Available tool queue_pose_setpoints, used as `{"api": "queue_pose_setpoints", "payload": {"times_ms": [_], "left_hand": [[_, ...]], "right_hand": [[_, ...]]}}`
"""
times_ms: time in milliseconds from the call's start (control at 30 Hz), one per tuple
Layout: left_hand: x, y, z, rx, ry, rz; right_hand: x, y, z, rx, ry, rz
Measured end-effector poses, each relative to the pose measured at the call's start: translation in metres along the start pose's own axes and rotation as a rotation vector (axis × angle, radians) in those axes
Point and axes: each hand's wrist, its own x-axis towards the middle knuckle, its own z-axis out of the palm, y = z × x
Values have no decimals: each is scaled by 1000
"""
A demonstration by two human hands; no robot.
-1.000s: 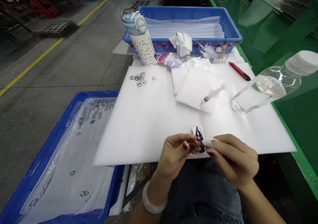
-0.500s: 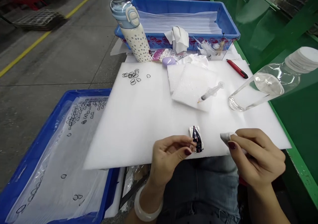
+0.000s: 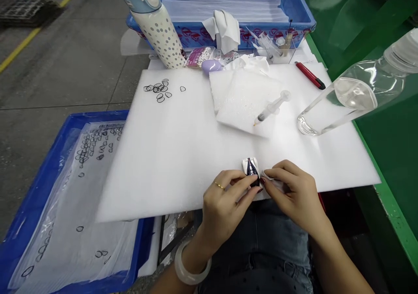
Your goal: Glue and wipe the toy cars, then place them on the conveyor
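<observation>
A small white toy car (image 3: 245, 165) with a dark top lies at the near edge of the white foam sheet. My left hand (image 3: 228, 194) grips its near end between thumb and fingers, which hide that part. From the other side, my right hand (image 3: 290, 189) pinches a small piece of white cloth (image 3: 276, 182) close against the car. Fingertips of both hands almost meet there. Ahead, a syringe (image 3: 271, 108) with an orange tip rests on foam pieces (image 3: 241, 111). Several thin black rings (image 3: 160, 88) lie at the far left of the sheet.
At right stands a clear bottle of liquid (image 3: 336, 102), behind it a red cutter knife (image 3: 309, 75). A dotted flask (image 3: 160, 37), a purple egg-shaped object (image 3: 211, 66) and a blue crate (image 3: 189, 33) line the back. Another blue tray (image 3: 22, 224) with black rings sits lower left.
My right hand has moved left, bringing the cloth to the car. My left hand has shifted onto the car's near end. The camera view has tilted slightly down.
</observation>
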Motion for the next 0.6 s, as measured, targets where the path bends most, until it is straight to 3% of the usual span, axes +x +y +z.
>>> {"api": "queue_pose_setpoints", "payload": {"times_ms": [167, 600], "left_hand": [[0, -4, -7, -42, -29, -140], [7, -4, -7, -103, -137, -269]], "right_hand": [[2, 0, -2, -2, -38, 28], [2, 1, 2, -27, -56, 8]]}}
